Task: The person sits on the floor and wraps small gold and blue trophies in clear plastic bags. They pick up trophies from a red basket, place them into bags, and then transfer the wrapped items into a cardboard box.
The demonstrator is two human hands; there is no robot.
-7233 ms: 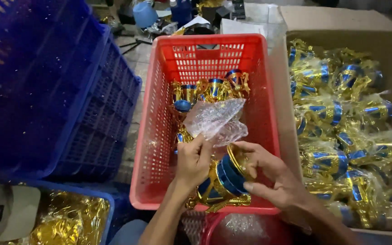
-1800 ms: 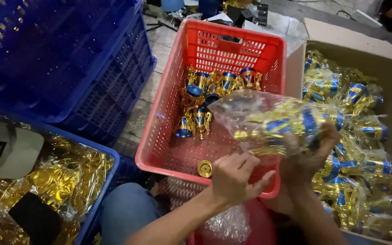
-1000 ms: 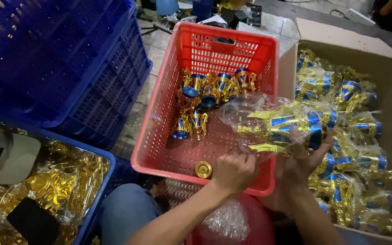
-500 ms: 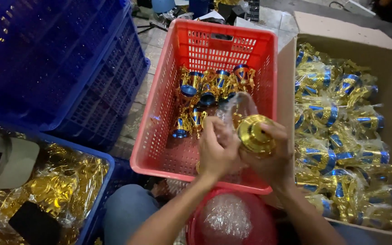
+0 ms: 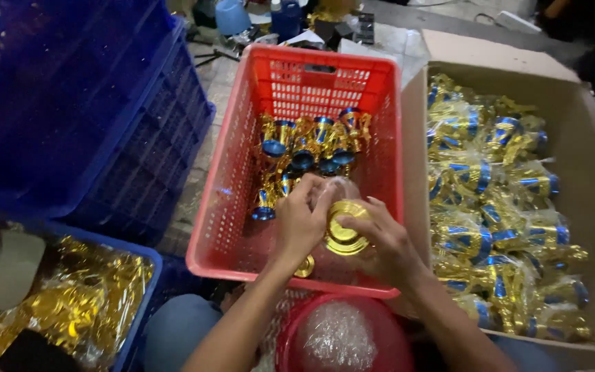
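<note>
1. Both hands close on one gold cup (image 5: 344,231) over the near end of the red basket (image 5: 228,207): my right hand (image 5: 387,244) curls its fingers around the cup's round gold base, which faces the camera, and my left hand (image 5: 302,224) pinches the clear plastic wrap (image 5: 335,187) at the cup's far side.
2. That cup is shiny gold, seen bottom-on as a ringed disc; its bowl is hidden behind my hands.
3. Farther in the red basket I see a cluster of unwrapped gold-and-blue cups (image 5: 311,148), some upright, some tipped, and a small gold disc (image 5: 304,266) lies on the basket floor just below my left wrist.
4. To the right stands an open cardboard box (image 5: 587,158), filled with bagged cups (image 5: 497,207), each in clear film.
5. To the left I see stacked dark blue crates (image 5: 84,103); nearer, a blue bin (image 5: 142,303) holds crinkled gold parts in plastic.
6. Below my hands sits a round red tub (image 5: 290,348) with a wad of clear bags (image 5: 339,337).
</note>
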